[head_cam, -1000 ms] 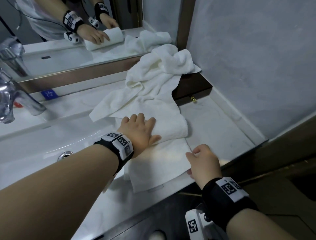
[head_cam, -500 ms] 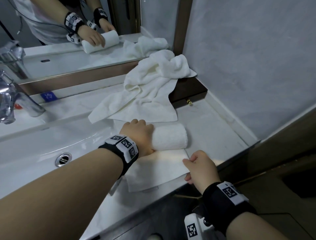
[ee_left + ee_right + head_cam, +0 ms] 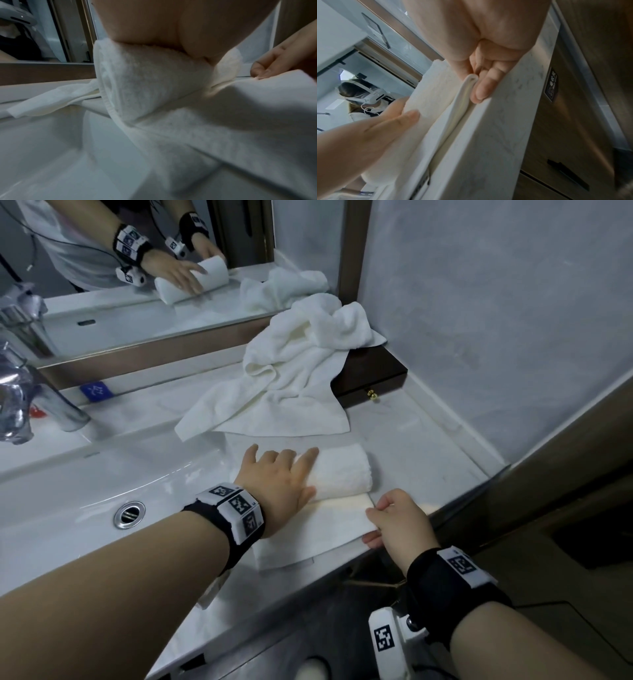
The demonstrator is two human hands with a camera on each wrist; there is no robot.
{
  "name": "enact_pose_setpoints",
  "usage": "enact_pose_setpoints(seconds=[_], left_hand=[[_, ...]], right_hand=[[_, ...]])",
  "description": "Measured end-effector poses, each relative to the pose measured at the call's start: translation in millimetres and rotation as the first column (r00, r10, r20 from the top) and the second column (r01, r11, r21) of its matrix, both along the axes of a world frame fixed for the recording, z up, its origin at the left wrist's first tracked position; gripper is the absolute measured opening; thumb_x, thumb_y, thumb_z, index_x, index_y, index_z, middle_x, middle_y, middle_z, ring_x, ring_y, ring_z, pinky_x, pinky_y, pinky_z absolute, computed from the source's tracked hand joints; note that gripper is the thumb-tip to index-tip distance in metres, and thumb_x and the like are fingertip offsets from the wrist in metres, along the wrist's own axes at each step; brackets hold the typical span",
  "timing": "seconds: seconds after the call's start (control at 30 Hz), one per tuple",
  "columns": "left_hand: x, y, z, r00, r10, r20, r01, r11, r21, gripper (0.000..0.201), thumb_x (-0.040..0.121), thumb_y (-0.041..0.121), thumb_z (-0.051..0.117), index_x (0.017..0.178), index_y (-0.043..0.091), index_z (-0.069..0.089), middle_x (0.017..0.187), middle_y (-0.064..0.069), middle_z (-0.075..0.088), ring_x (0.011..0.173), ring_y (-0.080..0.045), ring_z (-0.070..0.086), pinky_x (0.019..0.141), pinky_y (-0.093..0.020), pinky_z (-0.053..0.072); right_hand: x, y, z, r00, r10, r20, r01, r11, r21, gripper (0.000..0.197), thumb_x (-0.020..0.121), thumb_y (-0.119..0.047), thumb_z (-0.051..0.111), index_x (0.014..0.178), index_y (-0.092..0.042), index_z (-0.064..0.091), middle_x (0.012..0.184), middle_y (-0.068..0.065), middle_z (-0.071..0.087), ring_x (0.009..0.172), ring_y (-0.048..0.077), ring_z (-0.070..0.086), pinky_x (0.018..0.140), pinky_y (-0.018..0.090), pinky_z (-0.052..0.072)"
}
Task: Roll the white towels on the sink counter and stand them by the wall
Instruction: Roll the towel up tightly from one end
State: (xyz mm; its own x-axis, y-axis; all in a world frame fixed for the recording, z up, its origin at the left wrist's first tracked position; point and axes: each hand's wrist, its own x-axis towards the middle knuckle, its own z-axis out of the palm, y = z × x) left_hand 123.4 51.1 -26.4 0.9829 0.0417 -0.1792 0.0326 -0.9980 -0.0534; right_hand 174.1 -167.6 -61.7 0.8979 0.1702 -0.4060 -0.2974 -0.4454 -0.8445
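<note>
A white towel lies half rolled at the counter's front edge. My left hand presses flat, fingers straight, on the left part of the roll, also visible as a thick cylinder under my palm. My right hand pinches the flat tail's near right edge between thumb and fingers at the counter lip. A second white towel lies crumpled at the back, draped over a dark wooden box in the corner by the wall.
The white sink basin with its drain lies to the left, with a chrome faucet beyond. A mirror runs along the back. A grey wall bounds the counter's right side.
My left hand has rolled the towel toward me, so the roll is thicker and the flat tail shorter. Its fingers curled, then straightened. My right hand kept hold of the near edge.
</note>
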Motion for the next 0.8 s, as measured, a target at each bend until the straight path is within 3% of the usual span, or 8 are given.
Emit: enact_pose_setpoints(seconds=[0.1,0.27,0.37,0.47,0.57,0.67,0.73,0.8], left_hand=[[-7.3,-6.9,-1.5,0.995,0.002,0.097,0.002,0.999,-0.033,0.06,0.096,0.053,0.038,0.141,0.029,0.007,0.132,0.001,0.049,0.115,-0.027,0.052,0.111,-0.052,0.026],[-9.9,-15.5,-2.3,0.989,0.093,0.111,-0.091,0.996,-0.022,0.069,0.091,0.053,0.052,0.147,0.025,0.024,0.129,0.003,0.046,0.105,-0.024,0.055,0.089,-0.042,0.038],[-4.4,-16.6,4.7,0.984,0.15,0.096,-0.135,0.98,-0.143,0.051,0.081,0.049,0.062,0.125,0.031,0.043,0.107,0.006,0.047,0.088,-0.024,0.056,0.075,-0.036,0.035],[2.4,-20.7,11.6,0.987,0.153,0.04,-0.145,0.976,-0.165,0.047,0.073,0.047,0.067,0.112,0.033,0.044,0.093,0.007,0.04,0.076,-0.02,0.049,0.066,-0.034,0.036],[3.5,-29.3,12.9,0.99,0.14,0.016,-0.139,0.987,-0.08,0.058,0.072,0.05,0.068,0.117,0.033,0.035,0.102,0.001,0.039,0.083,-0.021,0.044,0.068,-0.037,0.036],[-2.3,-37.3,10.4,0.992,0.126,0.031,-0.126,0.992,-0.013,0.065,0.076,0.049,0.068,0.126,0.029,0.032,0.112,-0.005,0.045,0.089,-0.025,0.049,0.074,-0.039,0.04],[-7.3,-41.5,7.0,0.994,0.101,0.042,-0.102,0.994,0.025,0.072,0.08,0.046,0.064,0.136,0.029,0.022,0.124,-0.01,0.046,0.097,-0.028,0.053,0.084,-0.045,0.04],[-11.7,-44.3,3.7,0.996,0.081,0.033,-0.083,0.995,0.063,0.083,0.082,0.044,0.061,0.143,0.03,0.006,0.145,-0.016,0.034,0.114,-0.034,0.051,0.1,-0.056,0.033]], right_hand=[[-1.0,-0.3,-0.2,1.0,-0.015,0.001,0.015,1.0,0.019,0.011,0.088,-0.006,0.057,0.087,-0.013,0.048,0.07,0.009,0.065,0.054,0.028,0.07,0.057,0.043,0.06],[-4.0,-1.6,1.7,0.999,-0.039,-0.018,0.04,0.997,0.066,0.014,0.087,-0.005,0.058,0.087,-0.013,0.047,0.072,0.009,0.065,0.056,0.029,0.071,0.065,0.047,0.061],[-6.8,-3.8,4.8,0.997,-0.056,-0.044,0.061,0.992,0.113,0.014,0.088,-0.004,0.059,0.088,-0.011,0.047,0.079,0.011,0.064,0.057,0.028,0.071,0.069,0.047,0.06],[-8.3,-6.2,7.0,0.996,-0.059,-0.067,0.067,0.989,0.131,0.014,0.088,-0.004,0.06,0.089,-0.01,0.047,0.085,0.012,0.063,0.059,0.029,0.071,0.074,0.049,0.06],[-7.3,-7.8,8.0,0.994,-0.06,-0.097,0.074,0.986,0.148,0.015,0.087,-0.003,0.06,0.089,-0.01,0.047,0.09,0.014,0.063,0.061,0.029,0.071,0.073,0.045,0.061],[-6.7,-8.3,7.8,0.991,-0.062,-0.118,0.081,0.983,0.167,0.016,0.086,-0.001,0.06,0.088,-0.01,0.047,0.099,0.014,0.062,0.06,0.027,0.071,0.065,0.038,0.06],[-6.5,-8.5,7.4,0.99,-0.064,-0.127,0.086,0.98,0.177,0.016,0.086,0.002,0.058,0.088,-0.01,0.048,0.102,0.014,0.061,0.06,0.027,0.07,0.061,0.034,0.058],[-6.5,-9.0,7.9,0.989,-0.063,-0.132,0.087,0.98,0.179,0.014,0.085,0.003,0.056,0.088,-0.008,0.049,0.102,0.017,0.059,0.06,0.027,0.07,0.06,0.033,0.058]])
